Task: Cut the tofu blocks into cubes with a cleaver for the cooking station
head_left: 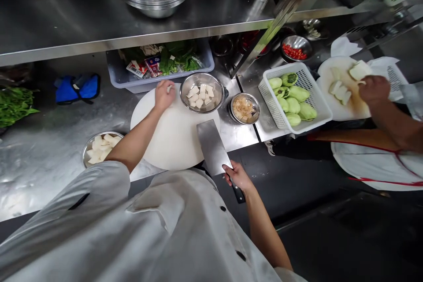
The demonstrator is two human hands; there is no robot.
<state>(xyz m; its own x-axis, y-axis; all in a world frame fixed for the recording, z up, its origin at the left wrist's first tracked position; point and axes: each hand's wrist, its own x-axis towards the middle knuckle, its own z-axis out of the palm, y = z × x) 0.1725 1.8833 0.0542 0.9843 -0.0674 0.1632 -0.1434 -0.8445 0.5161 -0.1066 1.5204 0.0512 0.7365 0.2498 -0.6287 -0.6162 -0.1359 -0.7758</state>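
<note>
Between cuts: left hand (164, 94) pinching a small white piece (169, 89) at the cutting board's (175, 141) far edge, beside the bowl (202, 93) of cubes. Right hand (238, 177) closed round the cleaver (213, 147) handle, blade flat near the bench's (39, 158) front edge. Probably transferring cut pieces; needs a short drop into the bowl.

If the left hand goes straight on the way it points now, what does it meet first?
Most likely the steel bowl of white cubes, just beyond the left hand on the round cutting board; depth is hard to judge.

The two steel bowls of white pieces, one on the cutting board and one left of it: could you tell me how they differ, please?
The bowl on the board lies beside the left hand; the bowl on the counter is partly hidden by that arm's sleeve. The first holds small flat squares, spread thin; the second holds bigger chunks, heaped. Both are round, shiny steel.
</note>
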